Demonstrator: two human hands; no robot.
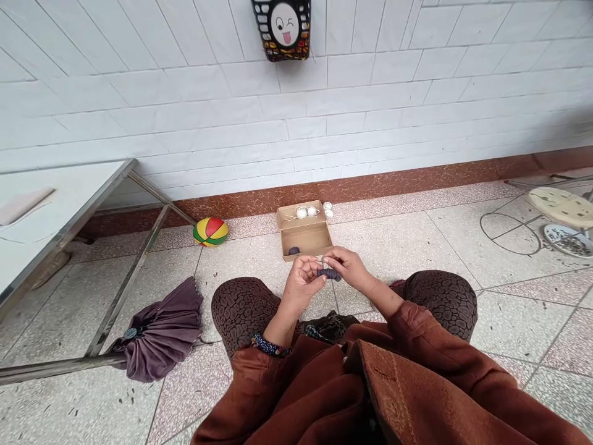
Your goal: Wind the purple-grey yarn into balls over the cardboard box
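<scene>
Both of my hands meet above my lap, between my knees. My left hand [298, 287] is closed on one end of a small dark blue-grey yarn piece [330, 274], which looks twisted or curled. My right hand [348, 266] pinches at its upper side, fingertips close to the left ones. A thin line shows between the fingertips; whether it is yarn or a hook I cannot tell. Just beyond the hands, an open cardboard box [306, 238] sits on the floor with a dark yarn ball [293, 251] inside. White yarn balls [301, 212] rest on its lid.
More white balls [328, 210] lie beside the box. To the left are a colourful ball [210, 232], a folded purple umbrella [162, 330] and a metal-framed table [92, 179]. A black basket [283, 31] hangs on the tiled wall. A round-topped stool [560, 206] stands right.
</scene>
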